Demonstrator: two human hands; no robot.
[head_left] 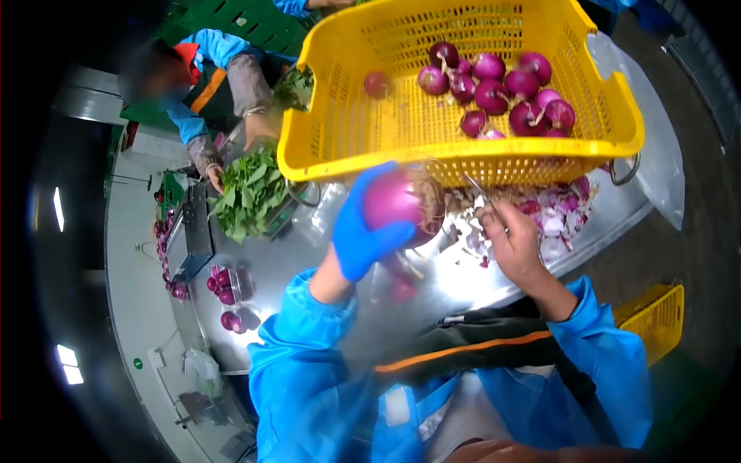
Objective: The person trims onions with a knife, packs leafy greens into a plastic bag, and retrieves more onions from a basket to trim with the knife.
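Note:
In my blue-gloved left hand [363, 228] is a large red onion [395, 202], its stringy root end facing right. My bare right hand [512, 241] grips a small knife [477, 185], whose thin blade points up and left, apart from the onion. Right behind both hands stands a yellow plastic basket [463, 158] with several red onions [494, 92] inside, mostly on its right side. Onion skins and trimmings [552, 220] lie heaped on the metal table beside my right hand. A blurred reddish shape [400, 282] shows below the held onion.
At the left, a co-worker [224, 77] in blue sleeves handles leafy greens [253, 189]. Clear packs of red onions [224, 285] sit on the metal table [309, 251]. A plastic bag [644, 131] hangs at the right edge, and another yellow basket [656, 320] stands lower right.

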